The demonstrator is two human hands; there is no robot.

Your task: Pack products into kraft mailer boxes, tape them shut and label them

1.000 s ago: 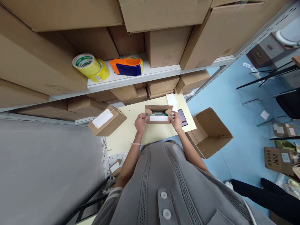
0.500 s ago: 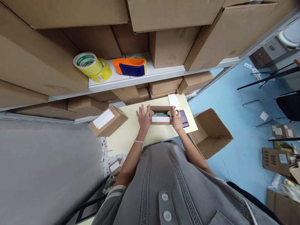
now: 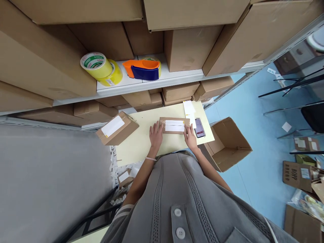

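A small cardboard box (image 3: 174, 132) lies on the cream tabletop in front of me, its lid folded down. A white label across its top is split by the lid's seam. My left hand (image 3: 156, 135) grips the left end, fingers pointing away from me. At the right end, my right hand (image 3: 190, 136) holds the box with thumb and fingers at the corner. The contents are hidden under the lid. Just right of that hand lies a phone (image 3: 199, 128), partly blurred out, with white label sheets (image 3: 188, 109) behind it.
A taped, labelled box (image 3: 121, 130) sits at the table's left end. An open carton (image 3: 229, 145) stands at the right. On the shelf (image 3: 149, 84) ahead are yellow tape rolls (image 3: 108, 76) and an orange and blue tape dispenser (image 3: 144, 71), among large boxes.
The small box was open with green contents showing; its lid is now down. Both hands have drawn slightly towards me along its ends.
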